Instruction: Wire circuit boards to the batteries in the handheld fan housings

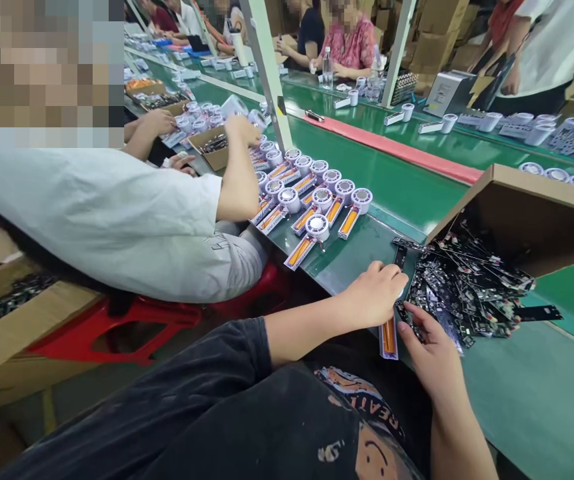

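Note:
My left hand (375, 293) is closed over the head of a small handheld fan at the table's near edge; its fingers hide most of the head. The fan's open handle (389, 340), with an orange strip inside, points down toward my lap. Close beside it on the right is my right hand (434, 350), thumb and fingers curled toward each other around something dark that I cannot make out. Just beyond both hands lies a heap of black circuit boards (467, 287), spilling from a tipped cardboard box (557, 220).
Rows of white fans (317, 227) with open handles lie on the green table (541, 393) to the left. A co-worker's arm (239, 173) reaches over there. A metal post (269, 73) rises behind the fans. A red strip (391, 147) runs along the line.

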`<state>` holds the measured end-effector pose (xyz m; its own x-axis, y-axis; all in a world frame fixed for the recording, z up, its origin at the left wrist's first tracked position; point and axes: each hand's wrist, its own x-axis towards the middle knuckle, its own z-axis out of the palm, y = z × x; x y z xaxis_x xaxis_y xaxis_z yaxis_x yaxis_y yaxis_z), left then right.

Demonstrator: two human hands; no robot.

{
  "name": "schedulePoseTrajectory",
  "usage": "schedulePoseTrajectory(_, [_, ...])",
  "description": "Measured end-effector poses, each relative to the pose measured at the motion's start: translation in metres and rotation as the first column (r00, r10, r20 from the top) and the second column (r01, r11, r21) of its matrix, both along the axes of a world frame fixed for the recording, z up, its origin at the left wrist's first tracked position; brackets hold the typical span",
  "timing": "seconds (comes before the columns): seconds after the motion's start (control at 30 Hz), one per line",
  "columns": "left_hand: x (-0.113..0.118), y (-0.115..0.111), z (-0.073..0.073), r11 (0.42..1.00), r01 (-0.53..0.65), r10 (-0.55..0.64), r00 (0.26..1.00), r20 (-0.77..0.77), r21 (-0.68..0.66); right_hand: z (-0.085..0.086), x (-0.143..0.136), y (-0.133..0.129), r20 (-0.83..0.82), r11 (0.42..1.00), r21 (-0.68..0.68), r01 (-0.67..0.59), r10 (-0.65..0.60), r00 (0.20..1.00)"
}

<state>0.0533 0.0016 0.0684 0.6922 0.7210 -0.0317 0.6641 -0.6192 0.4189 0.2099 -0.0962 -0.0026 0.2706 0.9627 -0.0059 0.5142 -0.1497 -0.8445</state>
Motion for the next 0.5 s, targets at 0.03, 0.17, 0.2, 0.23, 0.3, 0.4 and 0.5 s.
schedulePoseTrajectory(0.03, [0.001, 0.001, 0.0, 1.0, -0.002, 0.002, 1.0, -0.011, -0.008, 0.0, 0.0, 0.0, 0.026, 0.999, 0.029, -0.014, 0.013, 1.0])
schedulePoseTrajectory(0.17, [0.0, -0.001, -0.008, 0.997, -0.083, 0.083, 0.997, -0.004, 0.002, 0.004, 0.0, 0.001, 0.252, 0.965, 0.248, -0.083, 0.018, 0.967])
schedulePoseTrajectory(0.2, [-0.002, -0.003, -0.011, 0.993, -0.116, 0.116, 0.993, 0.009, 0.018, 0.005, 0.0, 0.001, 0.309, 0.95, 0.295, -0.106, 0.01, 0.951])
schedulePoseTrajectory(0.23, [-0.005, -0.005, -0.012, 0.99, -0.14, 0.14, 0.99, 0.02, 0.03, 0.006, -0.001, 0.001, 0.356, 0.937, 0.324, -0.127, 0.004, 0.935])
schedulePoseTrajectory(0.3, [-0.013, -0.006, -0.013, 0.991, -0.132, 0.131, 0.991, 0.025, 0.029, 0.009, -0.002, 0.0, 0.419, 0.924, 0.344, -0.165, 0.006, 0.908])
schedulePoseTrajectory(0.4, [-0.027, -0.003, -0.01, 1.0, 0.008, -0.008, 1.0, -0.01, -0.001, 0.013, -0.003, -0.003, 0.471, 0.927, 0.31, -0.213, 0.044, 0.881])
schedulePoseTrajectory(0.5, [-0.036, 0.002, -0.006, 0.996, 0.072, -0.075, 0.996, -0.046, -0.053, 0.016, -0.004, -0.007, 0.508, 0.933, 0.267, -0.243, 0.078, 0.858])
